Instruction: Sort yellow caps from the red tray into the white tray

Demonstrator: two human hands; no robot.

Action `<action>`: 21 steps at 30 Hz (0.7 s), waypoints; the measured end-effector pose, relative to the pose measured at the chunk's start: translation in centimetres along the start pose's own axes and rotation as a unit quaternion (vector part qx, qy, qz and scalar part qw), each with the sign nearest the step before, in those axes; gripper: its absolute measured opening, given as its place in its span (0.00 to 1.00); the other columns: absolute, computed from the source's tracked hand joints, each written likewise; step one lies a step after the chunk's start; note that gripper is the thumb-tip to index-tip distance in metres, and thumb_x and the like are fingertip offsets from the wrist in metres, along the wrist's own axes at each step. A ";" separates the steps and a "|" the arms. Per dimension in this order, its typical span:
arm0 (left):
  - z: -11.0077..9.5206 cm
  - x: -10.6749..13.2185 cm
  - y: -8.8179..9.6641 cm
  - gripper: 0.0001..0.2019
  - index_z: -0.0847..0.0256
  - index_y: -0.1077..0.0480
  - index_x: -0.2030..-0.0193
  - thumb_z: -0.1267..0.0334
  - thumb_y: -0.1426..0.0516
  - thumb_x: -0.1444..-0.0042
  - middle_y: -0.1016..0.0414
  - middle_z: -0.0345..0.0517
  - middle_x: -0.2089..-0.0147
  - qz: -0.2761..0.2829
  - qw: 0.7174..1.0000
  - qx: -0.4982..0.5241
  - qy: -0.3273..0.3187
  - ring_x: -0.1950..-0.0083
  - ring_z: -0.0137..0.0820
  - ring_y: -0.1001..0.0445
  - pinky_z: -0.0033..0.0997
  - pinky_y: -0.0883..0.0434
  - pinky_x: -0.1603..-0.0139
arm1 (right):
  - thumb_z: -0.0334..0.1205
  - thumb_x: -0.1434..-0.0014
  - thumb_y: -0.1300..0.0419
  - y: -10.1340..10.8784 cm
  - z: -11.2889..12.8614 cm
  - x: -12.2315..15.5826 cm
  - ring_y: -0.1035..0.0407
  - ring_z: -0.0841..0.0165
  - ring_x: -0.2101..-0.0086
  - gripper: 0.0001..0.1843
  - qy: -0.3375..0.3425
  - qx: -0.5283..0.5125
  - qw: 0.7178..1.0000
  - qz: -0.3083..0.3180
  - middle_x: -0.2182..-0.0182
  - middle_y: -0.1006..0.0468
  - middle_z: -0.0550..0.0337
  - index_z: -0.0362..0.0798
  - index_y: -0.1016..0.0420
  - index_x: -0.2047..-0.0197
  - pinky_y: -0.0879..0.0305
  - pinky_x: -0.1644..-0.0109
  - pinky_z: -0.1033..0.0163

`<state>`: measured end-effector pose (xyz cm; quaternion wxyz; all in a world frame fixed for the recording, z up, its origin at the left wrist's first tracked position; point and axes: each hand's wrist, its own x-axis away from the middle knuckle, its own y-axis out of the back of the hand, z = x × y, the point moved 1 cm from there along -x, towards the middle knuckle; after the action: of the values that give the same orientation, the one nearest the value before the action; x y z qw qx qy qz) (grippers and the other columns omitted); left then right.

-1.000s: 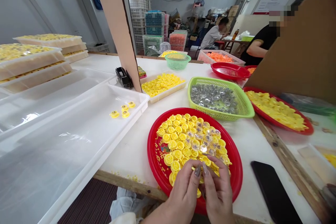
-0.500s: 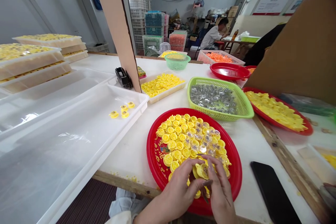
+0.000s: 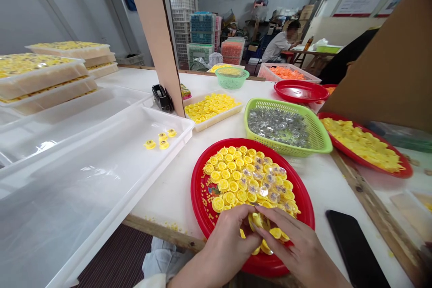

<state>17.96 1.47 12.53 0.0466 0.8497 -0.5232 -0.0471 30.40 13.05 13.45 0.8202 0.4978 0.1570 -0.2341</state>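
Note:
Over the near part of a round red tray, my left hand and my right hand meet, fingers closed around one small yellow plastic cup-shaped piece. Fingers partly hide this piece. Below them the tray bears many similar yellow cups, several topped with clear domed discs. Tiny yellow beads lie along its left side. Behind it, a green basket holds a heap of clear plastic pieces.
Left is a large white tray with several finished-looking yellow cups. A cardboard upright and black tape dispenser stand behind it. A black phone lies right. A red plate bears yellow parts. Someone sits farther back.
My right hand has turned, its fingers now lying sideways across the yellow piece and covering more of it. My left hand keeps its grip. The view has shifted slightly.

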 end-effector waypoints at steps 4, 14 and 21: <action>0.1 0.3 0.1 0.14 0.59 0.23 0.58 0.75 0.42 0.52 0.20 0.39 0.65 0.006 1.000 -0.009 0.015 0.67 0.27 0.27 0.22 0.34 0.65 | 0.41 0.37 0.39 0.2 -0.1 0.1 0.21 0.67 0.60 0.15 -0.036 -0.035 0.999 0.007 0.58 0.18 0.59 0.52 0.26 0.47 0.24 0.56 0.69; 0.6 0.4 -0.2 0.16 0.60 0.25 0.56 0.76 0.41 0.53 0.19 0.42 0.62 -0.018 0.998 -0.056 0.015 0.64 0.31 0.25 0.27 0.32 0.62 | 0.47 0.42 0.35 -0.5 0.6 0.0 0.22 0.68 0.71 0.12 -0.093 -0.039 0.992 -0.077 0.66 0.17 0.63 0.53 0.23 0.56 0.22 0.66 0.69; 0.6 0.2 0.0 0.14 0.60 0.24 0.56 0.71 0.38 0.51 0.20 0.43 0.62 -0.038 0.996 -0.071 0.045 0.64 0.32 0.26 0.29 0.32 0.61 | 0.44 0.44 0.33 0.7 0.3 0.4 0.23 0.69 0.73 0.15 -0.132 -0.069 0.986 -0.079 0.68 0.19 0.65 0.55 0.25 0.54 0.23 0.68 0.69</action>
<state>18.02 1.27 11.90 0.1284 0.8646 -0.4836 -0.0470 31.10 12.94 13.88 0.8454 0.3906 0.1019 -0.3499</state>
